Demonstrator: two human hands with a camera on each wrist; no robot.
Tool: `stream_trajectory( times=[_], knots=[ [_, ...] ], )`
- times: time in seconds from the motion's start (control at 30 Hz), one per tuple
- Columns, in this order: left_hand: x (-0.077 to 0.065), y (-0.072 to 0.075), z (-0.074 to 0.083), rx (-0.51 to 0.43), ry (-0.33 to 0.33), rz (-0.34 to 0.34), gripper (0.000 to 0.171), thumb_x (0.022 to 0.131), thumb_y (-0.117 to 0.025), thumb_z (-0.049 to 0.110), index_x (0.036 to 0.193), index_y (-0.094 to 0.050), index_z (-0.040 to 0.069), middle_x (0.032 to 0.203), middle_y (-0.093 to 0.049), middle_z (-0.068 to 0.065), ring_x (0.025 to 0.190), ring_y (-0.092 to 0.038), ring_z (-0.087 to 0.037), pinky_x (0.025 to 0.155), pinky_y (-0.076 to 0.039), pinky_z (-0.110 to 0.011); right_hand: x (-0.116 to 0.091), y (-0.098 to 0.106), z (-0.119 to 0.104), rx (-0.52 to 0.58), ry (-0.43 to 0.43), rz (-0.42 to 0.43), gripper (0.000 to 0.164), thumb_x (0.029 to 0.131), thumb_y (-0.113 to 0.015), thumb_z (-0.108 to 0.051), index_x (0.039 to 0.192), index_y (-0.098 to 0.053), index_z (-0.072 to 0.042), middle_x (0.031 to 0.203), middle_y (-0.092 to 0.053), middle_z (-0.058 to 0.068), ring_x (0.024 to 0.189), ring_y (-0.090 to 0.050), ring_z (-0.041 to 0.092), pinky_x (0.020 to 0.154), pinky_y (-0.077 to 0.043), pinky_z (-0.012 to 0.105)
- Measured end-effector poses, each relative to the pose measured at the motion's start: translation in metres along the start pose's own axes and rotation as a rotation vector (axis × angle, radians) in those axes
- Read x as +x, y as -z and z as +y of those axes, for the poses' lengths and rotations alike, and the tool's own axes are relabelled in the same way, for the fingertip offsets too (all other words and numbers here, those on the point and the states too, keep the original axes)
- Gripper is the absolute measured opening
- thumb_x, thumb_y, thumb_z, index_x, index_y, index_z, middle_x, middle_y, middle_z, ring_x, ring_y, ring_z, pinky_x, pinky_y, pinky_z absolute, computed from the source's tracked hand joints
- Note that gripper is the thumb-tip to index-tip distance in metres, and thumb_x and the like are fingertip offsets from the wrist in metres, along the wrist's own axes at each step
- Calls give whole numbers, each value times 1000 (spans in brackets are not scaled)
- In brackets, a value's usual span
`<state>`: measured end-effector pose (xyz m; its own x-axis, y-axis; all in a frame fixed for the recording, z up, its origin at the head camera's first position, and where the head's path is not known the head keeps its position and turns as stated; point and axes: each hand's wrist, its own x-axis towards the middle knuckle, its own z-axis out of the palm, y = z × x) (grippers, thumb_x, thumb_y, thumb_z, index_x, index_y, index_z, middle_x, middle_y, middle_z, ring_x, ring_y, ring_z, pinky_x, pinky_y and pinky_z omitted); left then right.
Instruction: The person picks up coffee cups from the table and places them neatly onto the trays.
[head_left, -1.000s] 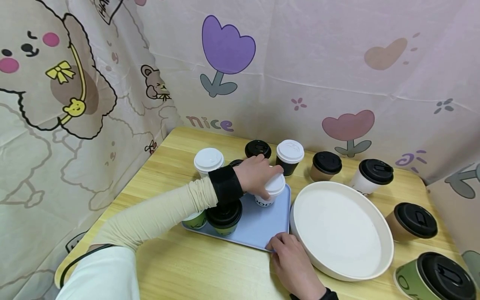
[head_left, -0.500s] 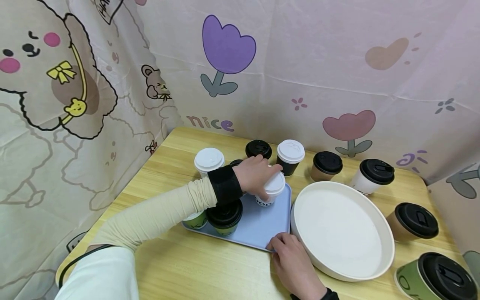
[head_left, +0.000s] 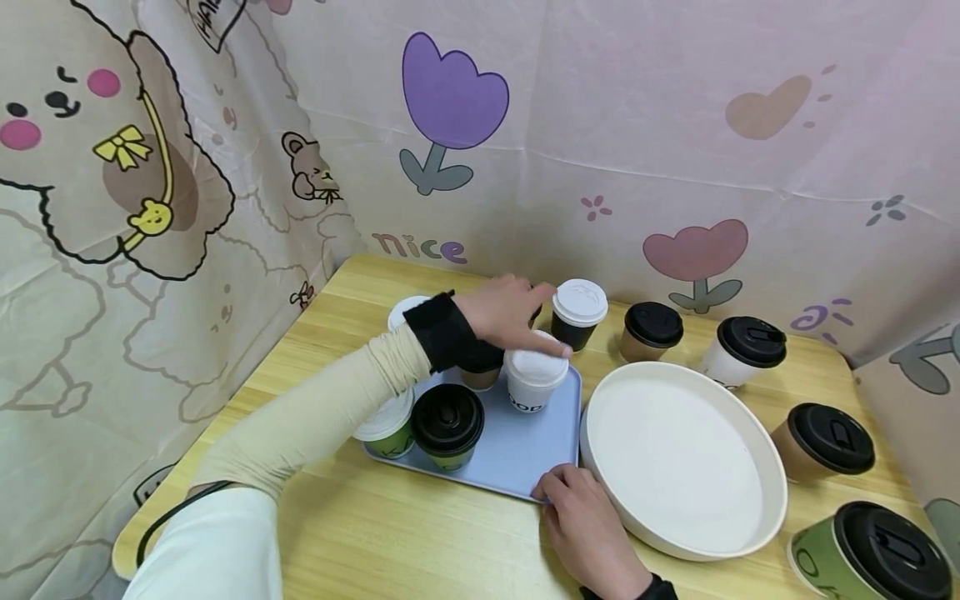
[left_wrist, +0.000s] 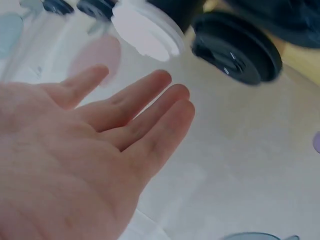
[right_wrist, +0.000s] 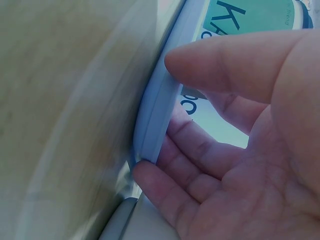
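My left hand [head_left: 506, 312], fingers extended, hovers just above and behind a white paper cup with a white lid [head_left: 534, 383] that stands on the blue tray [head_left: 517, 454]. The left wrist view shows that palm [left_wrist: 65, 165] bare. My right hand [head_left: 588, 525] holds the tray's near right corner, thumb and fingertips at its rim [right_wrist: 155, 120]. Also on the tray are a green cup with a black lid [head_left: 448, 425], a green cup with a white lid [head_left: 386, 429] and a brown cup with a black lid [head_left: 480, 375], partly covered by my left wrist.
A round cream tray [head_left: 682, 458] lies against the blue tray's right side. Behind stand a black cup with a white lid [head_left: 579, 315] and a brown cup [head_left: 651, 331]. A white cup [head_left: 742, 354], another brown cup [head_left: 823, 442] and a green cup [head_left: 870, 550] line the right.
My left hand has let go of the white cup and risen back and slightly away from it. The cup stays on the tray. My right hand has not moved.
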<state>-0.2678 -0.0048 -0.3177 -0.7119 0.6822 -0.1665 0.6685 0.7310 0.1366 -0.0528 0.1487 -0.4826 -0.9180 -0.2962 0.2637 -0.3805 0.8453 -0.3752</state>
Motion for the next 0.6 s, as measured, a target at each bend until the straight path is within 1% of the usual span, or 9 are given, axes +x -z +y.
stream_trajectory(
  times=[0.07, 0.13, 0.2, 0.3, 0.43, 0.6],
  knots=[
    [8, 5, -10, -26, 33, 13, 100, 86, -58, 79, 158, -37, 14, 149, -53, -15, 134, -52, -31, 110, -44, -45, 0, 0, 0, -1, -2, -4, 26, 78, -77, 5, 86, -69, -18, 93, -58, -4, 89, -56, 18, 81, -47, 38],
    [17, 7, -21, -35, 72, 12, 97, 89, -59, 75, 158, -37, 12, 151, -51, -15, 136, -50, -31, 111, -43, -45, 0, 0, 0, 0, -5, -10, 26, 79, -77, 5, 86, -69, -18, 93, -58, -4, 89, -56, 18, 81, -47, 38],
    [25, 7, -30, -39, 111, 2, 95, 91, -60, 71, 158, -36, 9, 153, -50, -16, 138, -50, -32, 112, -42, -44, 0, 1, -1, 0, -9, -20, 26, 79, -78, 5, 86, -69, -18, 93, -58, -4, 90, -56, 18, 81, -47, 38],
    [33, 7, -41, -61, 164, -26, 94, 92, -63, 66, 159, -34, 6, 154, -49, -17, 138, -50, -32, 112, -42, -46, 0, 0, 0, 1, -8, -21, 26, 79, -78, 5, 86, -69, -18, 94, -58, -4, 90, -56, 18, 81, -47, 38],
    [39, 7, -48, -96, 218, -63, 95, 92, -63, 65, 160, -31, 5, 155, -47, -19, 140, -48, -34, 112, -42, -47, 0, -1, 0, -4, 1, -10, 25, 79, -77, 4, 86, -69, -18, 93, -58, -4, 89, -56, 18, 80, -47, 38],
    [48, 6, -50, -121, 268, -105, 99, 93, -64, 63, 162, -24, 5, 160, -39, -21, 146, -40, -35, 117, -36, -46, 0, 0, 0, -11, 2, 0, 25, 79, -76, 5, 85, -69, -18, 93, -58, -4, 88, -55, 18, 80, -46, 38]
  ],
)
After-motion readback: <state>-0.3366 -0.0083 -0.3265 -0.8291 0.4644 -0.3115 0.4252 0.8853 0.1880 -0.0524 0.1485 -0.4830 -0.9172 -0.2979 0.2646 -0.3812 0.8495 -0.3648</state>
